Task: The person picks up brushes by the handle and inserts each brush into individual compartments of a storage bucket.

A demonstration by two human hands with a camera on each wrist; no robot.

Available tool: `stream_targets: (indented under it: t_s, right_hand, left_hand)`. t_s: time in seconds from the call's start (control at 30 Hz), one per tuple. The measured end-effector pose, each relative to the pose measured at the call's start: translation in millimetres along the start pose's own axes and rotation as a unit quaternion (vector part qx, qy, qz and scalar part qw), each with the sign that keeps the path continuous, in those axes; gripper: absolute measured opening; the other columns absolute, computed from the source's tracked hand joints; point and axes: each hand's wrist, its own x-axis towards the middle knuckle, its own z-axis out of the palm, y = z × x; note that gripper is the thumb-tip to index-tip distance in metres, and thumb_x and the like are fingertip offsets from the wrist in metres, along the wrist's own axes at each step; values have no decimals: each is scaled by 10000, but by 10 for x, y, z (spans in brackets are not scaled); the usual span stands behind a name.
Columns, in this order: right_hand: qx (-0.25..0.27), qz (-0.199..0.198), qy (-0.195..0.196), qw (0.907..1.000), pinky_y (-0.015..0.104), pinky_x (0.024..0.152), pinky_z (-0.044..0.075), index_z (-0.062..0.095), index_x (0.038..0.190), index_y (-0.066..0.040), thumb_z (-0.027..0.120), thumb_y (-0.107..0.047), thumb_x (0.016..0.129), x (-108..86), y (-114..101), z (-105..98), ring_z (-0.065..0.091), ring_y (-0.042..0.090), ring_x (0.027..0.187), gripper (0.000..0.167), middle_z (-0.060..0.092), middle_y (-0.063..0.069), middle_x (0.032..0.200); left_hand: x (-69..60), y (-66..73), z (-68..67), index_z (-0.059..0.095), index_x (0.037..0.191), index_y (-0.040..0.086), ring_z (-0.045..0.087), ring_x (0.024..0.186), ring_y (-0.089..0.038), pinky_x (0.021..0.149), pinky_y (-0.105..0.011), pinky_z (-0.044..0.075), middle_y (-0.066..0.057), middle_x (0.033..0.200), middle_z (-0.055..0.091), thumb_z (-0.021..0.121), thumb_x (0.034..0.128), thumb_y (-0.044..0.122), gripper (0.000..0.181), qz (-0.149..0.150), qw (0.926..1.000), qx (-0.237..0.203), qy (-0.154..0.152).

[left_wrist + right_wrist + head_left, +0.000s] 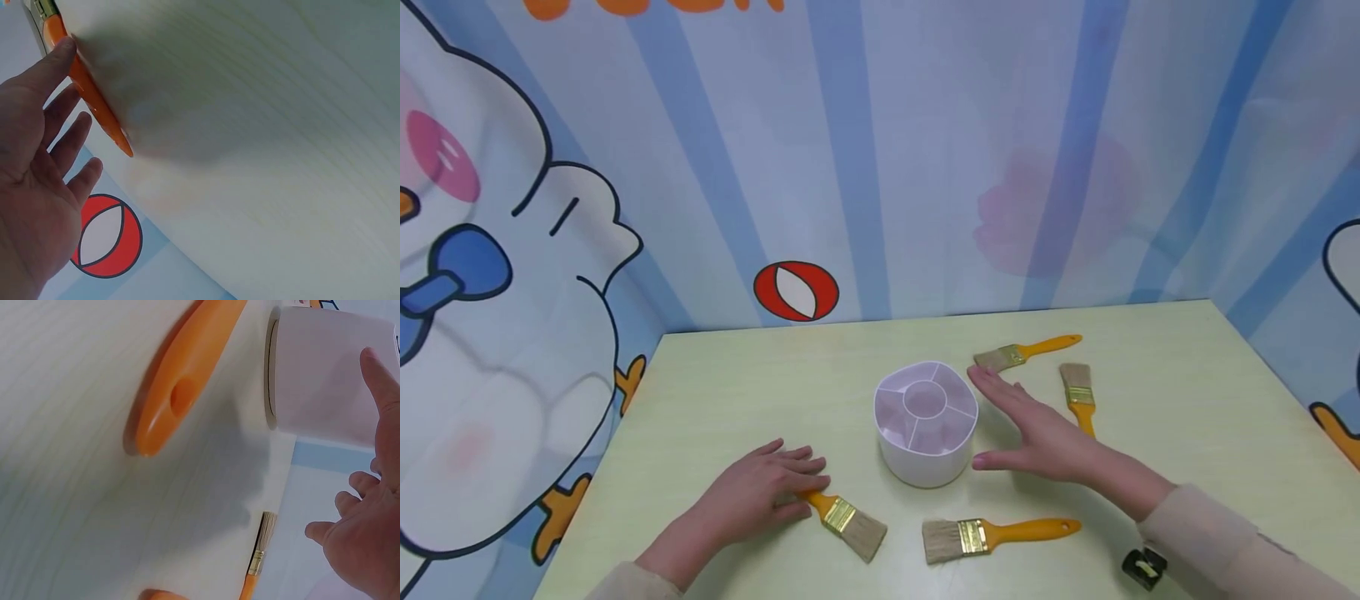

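A white round container [927, 467] with a lilac compartment tray on top stands mid-table. My right hand [1045, 437] is spread just right of it, thumb near its side, holding nothing; the right wrist view shows this hand [369, 531] beside the container wall [331, 375]. My left hand [760, 496], fingers extended, is over the orange handle of a brush [855, 527] lying at lower left. In the left wrist view, the thumb of this hand [47, 144] lies at the orange handle [97, 103]; contact is unclear.
Another brush [1000, 537] lies in front of the container. Two more brushes, one at the back [1030, 350] and one at the right [1078, 396], lie beyond my right hand. A small black object [1145, 567] is near my right sleeve. A patterned curtain [925, 167] stands behind the table.
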Motion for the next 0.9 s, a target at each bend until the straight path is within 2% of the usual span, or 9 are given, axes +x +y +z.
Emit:
stream_targets:
  t_s: [0.23,0.33,0.47,0.63,0.9]
  right_hand:
    - [95,-134,90,9998,644,1273,273,264,1708,-124,893,-494,855,34,-14,32,330,442,1567,1122,264,133,1756]
    - [143,-89,85,9998,663,1251,312,257,1712,-141,898,-484,854,46,-7,49,332,470,1558,1125,266,121,1757]
    - [241,54,25,9997,666,1225,364,252,1715,-152,911,-479,839,64,0,65,335,449,1564,1144,265,101,1759]
    - [367,188,39,9991,665,1210,389,256,1715,-165,934,-449,819,74,8,73,354,437,1559,1159,302,108,1746]
    - [623,-6,159,9979,665,1192,412,297,1699,-124,928,-431,833,85,14,87,420,438,1521,1115,366,137,1714]
  left_hand:
    - [-11,34,25,757,1363,213,639,1360,-224,1150,-517,520,36,1404,714,772,999,279,370,263,9993,-99,226]
    - [-26,62,41,767,1345,222,672,1310,-185,1080,-483,579,57,1359,738,775,997,274,352,230,9991,-84,337]
    - [-50,89,87,793,1295,227,718,1220,-144,945,-441,646,68,1285,771,803,974,257,322,240,9975,-1,665]
    - [-60,115,135,819,1233,213,751,1131,-112,889,-393,661,70,1205,797,841,937,220,297,352,9941,16,1023]
    - [-60,148,157,845,1144,199,770,1051,-87,821,-334,666,72,1127,815,873,898,196,247,369,9900,189,1348]
